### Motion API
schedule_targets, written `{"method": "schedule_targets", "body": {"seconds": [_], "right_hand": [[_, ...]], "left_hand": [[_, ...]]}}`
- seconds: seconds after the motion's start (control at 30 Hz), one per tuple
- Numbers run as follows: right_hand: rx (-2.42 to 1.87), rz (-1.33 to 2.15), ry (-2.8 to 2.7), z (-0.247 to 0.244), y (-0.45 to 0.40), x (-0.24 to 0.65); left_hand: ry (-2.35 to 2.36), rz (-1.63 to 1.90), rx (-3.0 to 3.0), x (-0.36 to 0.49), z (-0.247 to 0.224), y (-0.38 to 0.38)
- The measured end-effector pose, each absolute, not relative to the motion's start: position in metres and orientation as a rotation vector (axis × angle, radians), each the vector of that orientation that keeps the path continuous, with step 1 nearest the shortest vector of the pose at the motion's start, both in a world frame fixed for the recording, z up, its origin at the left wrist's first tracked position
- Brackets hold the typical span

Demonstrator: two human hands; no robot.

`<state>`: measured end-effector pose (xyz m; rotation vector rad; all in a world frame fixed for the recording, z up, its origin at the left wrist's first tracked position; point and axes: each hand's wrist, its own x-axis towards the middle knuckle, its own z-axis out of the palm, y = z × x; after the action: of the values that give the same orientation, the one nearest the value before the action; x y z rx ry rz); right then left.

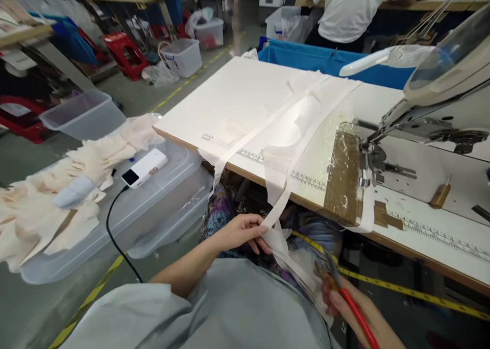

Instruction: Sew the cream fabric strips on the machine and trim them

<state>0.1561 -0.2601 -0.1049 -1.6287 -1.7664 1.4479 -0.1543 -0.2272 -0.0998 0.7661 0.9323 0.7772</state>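
Over my lap, my left hand [245,232] pinches a pale cream fabric strip [281,203] between thumb and fingers. The strip's cloth runs up over the front edge of the white sewing table [233,94] and also hangs down below my fingers. To the right and lower, my right hand [339,298] is wrapped around red-handled scissors [358,316], blurred by motion. The blades point up and away from me; whether they touch cloth I cannot tell. A yellow tape measure [398,287] stretches across my lap and passes near the scissors.
A sewing machine [447,104] stands on the table at right. On the left, a lidded plastic bin [176,185] bears gathered cream fabric [95,160] and a white power bank [144,168] with a black cable. Behind the table are a blue cloth bin [298,55] and a seated person [348,12].
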Motion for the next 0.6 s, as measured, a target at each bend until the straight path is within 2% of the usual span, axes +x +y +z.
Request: {"method": "schedule_targets", "body": {"seconds": [0.13,0.23,0.6], "right_hand": [[-1.372,1.777,-2.057,-0.094,-0.22,0.12],[-1.256,1.866,-2.267,-0.09,-0.197,0.101],[-1.279,1.585,-2.535,-0.086,-0.186,0.083]], "left_hand": [[0.949,0.761,0.733,-0.154,-0.095,-0.232],[0.959,0.756,0.713,-0.155,-0.095,-0.234],[0.973,0.77,0.655,-0.154,-0.095,-0.237]]}}
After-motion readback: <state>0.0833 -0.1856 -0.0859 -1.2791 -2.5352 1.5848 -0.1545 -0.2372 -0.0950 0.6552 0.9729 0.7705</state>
